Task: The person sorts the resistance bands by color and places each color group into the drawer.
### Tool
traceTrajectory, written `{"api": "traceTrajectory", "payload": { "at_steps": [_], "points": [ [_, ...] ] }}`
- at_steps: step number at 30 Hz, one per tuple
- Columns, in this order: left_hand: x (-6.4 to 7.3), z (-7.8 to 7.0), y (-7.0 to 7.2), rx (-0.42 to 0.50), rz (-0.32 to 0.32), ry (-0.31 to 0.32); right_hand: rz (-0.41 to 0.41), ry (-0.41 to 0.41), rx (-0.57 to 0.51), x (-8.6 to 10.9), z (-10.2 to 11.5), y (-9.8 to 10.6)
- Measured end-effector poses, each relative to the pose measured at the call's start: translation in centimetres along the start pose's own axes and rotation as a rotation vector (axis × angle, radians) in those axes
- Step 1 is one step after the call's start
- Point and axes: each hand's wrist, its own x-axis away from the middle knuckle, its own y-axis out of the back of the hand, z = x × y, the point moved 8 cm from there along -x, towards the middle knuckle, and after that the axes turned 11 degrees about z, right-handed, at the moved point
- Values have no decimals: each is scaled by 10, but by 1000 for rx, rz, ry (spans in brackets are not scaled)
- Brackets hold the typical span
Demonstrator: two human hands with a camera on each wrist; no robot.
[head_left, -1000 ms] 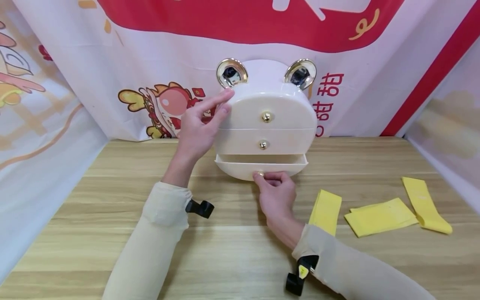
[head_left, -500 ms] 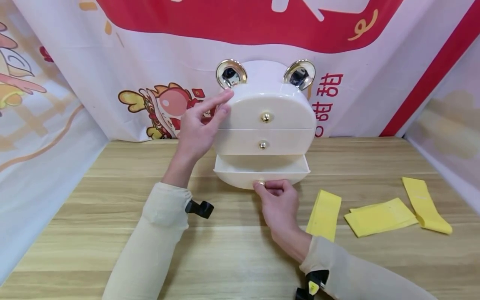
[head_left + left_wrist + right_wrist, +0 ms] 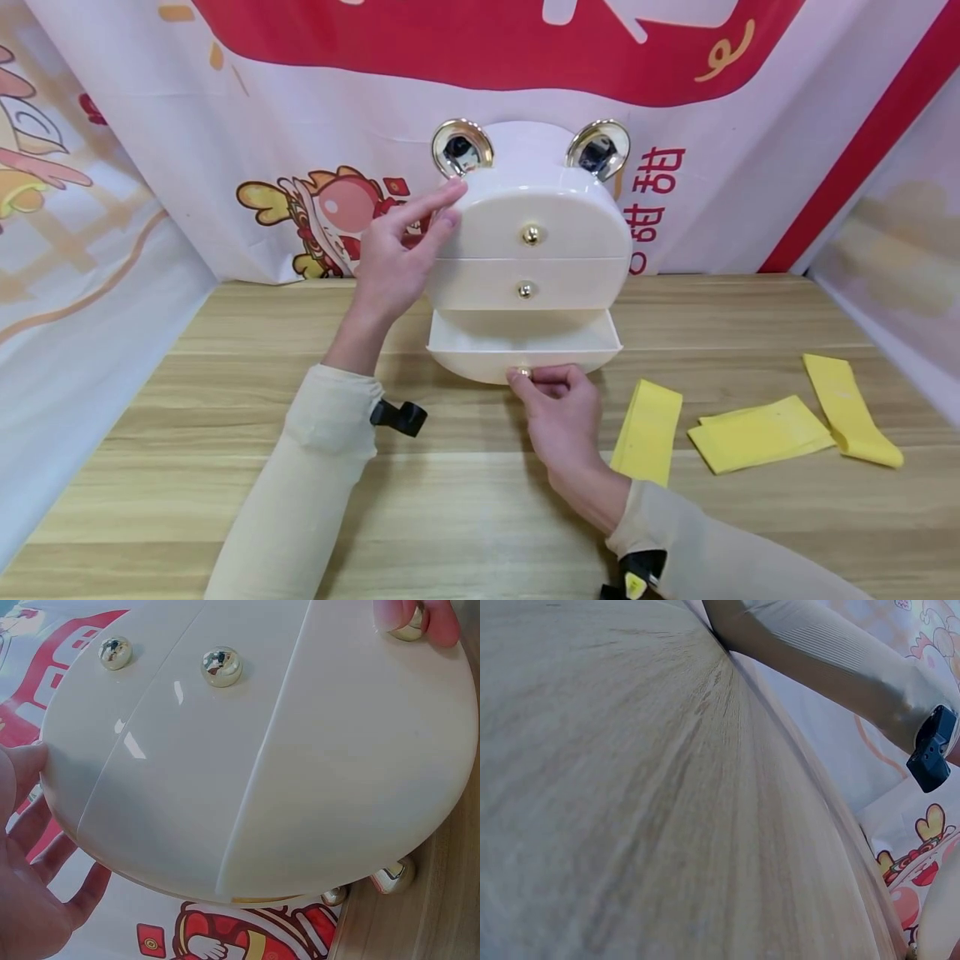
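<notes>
A white rounded desktop drawer box (image 3: 570, 225) with gold-rimmed round ears stands at the back of the table. Its bottom drawer (image 3: 465, 362) is pulled out, and I see only bare white inside. My right hand (image 3: 566, 429) pinches that drawer's gold knob (image 3: 525, 372) between thumb and fingers. Up on the box's left side, my left hand (image 3: 397, 258) rests with extended fingers; in the left wrist view, its thumb (image 3: 28, 761) touches the front edge. The upper two drawers, each with a gold knob (image 3: 532, 234), are closed. The right wrist view shows mostly tabletop.
Several folded yellow cloth strips (image 3: 761, 433) lie on the wooden table (image 3: 450, 517) to the right. One yellow strip (image 3: 652, 425) is close to my right forearm. Behind the box hangs a printed red and white cloth (image 3: 360, 108).
My right hand has drawn the bottom drawer farther out toward me by its knob, the last bit only slightly. The left hand has stayed on the box's side.
</notes>
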Motion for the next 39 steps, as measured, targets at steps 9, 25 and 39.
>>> {"api": "traceTrajectory", "payload": {
  "at_steps": [9,25,39],
  "points": [
    [0,-1,2,9,-1,13,72,4,-16,1,0,0],
    [-1,-1,-2,2,6,12,104,177,190,11,29,55],
    [1,3,0,9,6,27,41,309,308,-16,67,138]
  ]
}}
